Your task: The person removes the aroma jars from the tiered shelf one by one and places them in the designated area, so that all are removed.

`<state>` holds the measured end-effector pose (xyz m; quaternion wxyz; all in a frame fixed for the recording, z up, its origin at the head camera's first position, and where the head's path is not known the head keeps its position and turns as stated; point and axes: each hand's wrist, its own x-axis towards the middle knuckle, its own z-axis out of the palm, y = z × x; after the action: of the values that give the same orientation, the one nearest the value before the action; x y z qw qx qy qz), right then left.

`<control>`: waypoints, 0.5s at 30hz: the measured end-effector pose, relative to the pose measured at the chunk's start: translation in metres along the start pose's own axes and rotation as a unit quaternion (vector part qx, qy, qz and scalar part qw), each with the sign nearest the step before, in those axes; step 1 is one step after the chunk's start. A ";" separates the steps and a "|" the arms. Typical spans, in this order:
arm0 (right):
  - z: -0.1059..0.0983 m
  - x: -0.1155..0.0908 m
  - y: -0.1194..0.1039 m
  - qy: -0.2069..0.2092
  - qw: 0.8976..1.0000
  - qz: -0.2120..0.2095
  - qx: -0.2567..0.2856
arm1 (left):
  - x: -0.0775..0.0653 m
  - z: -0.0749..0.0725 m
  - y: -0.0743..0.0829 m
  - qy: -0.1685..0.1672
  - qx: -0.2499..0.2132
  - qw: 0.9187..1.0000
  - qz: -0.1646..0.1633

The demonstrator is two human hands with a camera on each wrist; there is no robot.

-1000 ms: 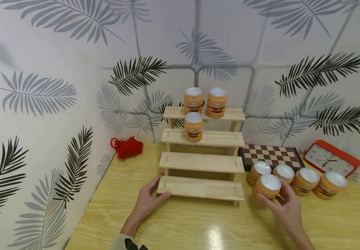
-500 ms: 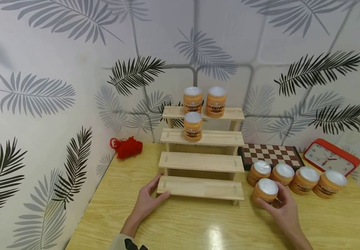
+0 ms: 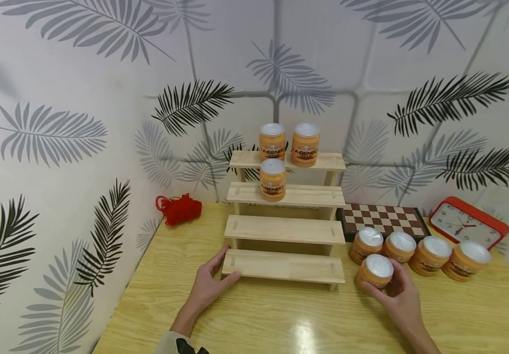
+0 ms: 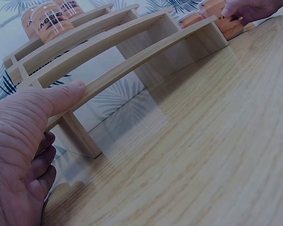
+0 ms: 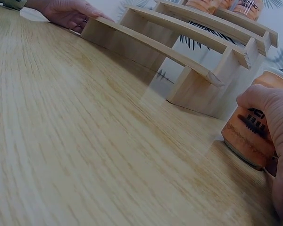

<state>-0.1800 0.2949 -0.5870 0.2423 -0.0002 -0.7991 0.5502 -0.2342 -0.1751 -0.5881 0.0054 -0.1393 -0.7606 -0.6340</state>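
Observation:
My right hand [image 3: 399, 296] grips a short orange can [image 3: 373, 278] with a silver lid, to the right of the wooden step shelf [image 3: 281, 265]. In the right wrist view the thumb lies across the front of the can [image 5: 245, 141], its base right at the table top. My left hand [image 3: 208, 284] holds the left end of the shelf's lowest board; in the left wrist view the thumb [image 4: 68, 96] presses on the board and the other fingers curl below it. Two cans stand on the top step, and one can [image 3: 273, 183] sits on the step beneath.
Several matching cans [image 3: 431, 258] form a row behind my right hand. Beyond them lie a checkered board [image 3: 382, 219] and a red-framed clock [image 3: 468, 223] against the wall. A red yarn bundle [image 3: 181, 209] rests at the back left of the table [image 3: 245, 319].
My right hand and its can have shifted slightly toward me and down, away from the row. My left hand stays on the shelf.

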 end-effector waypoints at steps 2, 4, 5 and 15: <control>0.000 -0.001 -0.001 -0.001 1.000 -0.002 0.002 | 0.000 0.000 0.000 0.000 -0.002 1.000 0.000; 0.000 -0.001 0.000 -0.003 1.000 -0.003 0.001 | 0.000 0.000 -0.001 0.000 -0.002 1.000 -0.001; 0.000 -0.001 0.000 -0.004 1.000 -0.002 -0.001 | 0.000 0.000 -0.001 0.000 -0.002 1.000 -0.001; -0.002 0.000 -0.003 0.010 0.999 0.005 -0.050 | 0.001 0.000 0.000 0.002 -0.004 1.000 -0.004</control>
<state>-0.1779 0.2952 -0.5838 0.2475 -0.0217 -0.8234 0.5103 -0.2353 -0.1753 -0.5881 0.0039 -0.1351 -0.7585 -0.6375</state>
